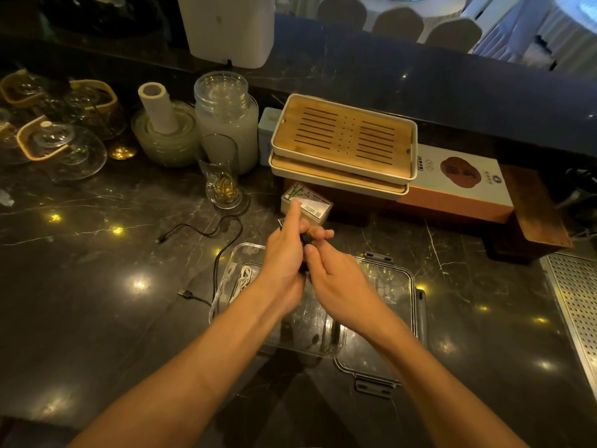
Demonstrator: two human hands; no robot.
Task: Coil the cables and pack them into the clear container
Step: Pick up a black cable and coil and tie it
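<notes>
Both hands meet above the clear container [226, 305] on the dark marble counter. My left hand [284, 253] and my right hand [336, 273] hold a black cable bundle [305, 240] between them; most of it is hidden by the fingers. My left index finger points away from me. A coiled white cable [244, 278] lies inside the container at its left end. A loose black cable [206, 232] snakes across the counter left of the container, one plug [184, 293] near its front left corner. The clear lid [397, 286] lies to the container's right.
A footed glass [223, 176] and a small printed box [307, 205] stand just beyond my hands. Stacked bamboo trays [342, 140] sit on an orange box [458, 185] at the back right. Glassware [61, 137] crowds the back left. A perforated metal drain [575, 305] borders the right.
</notes>
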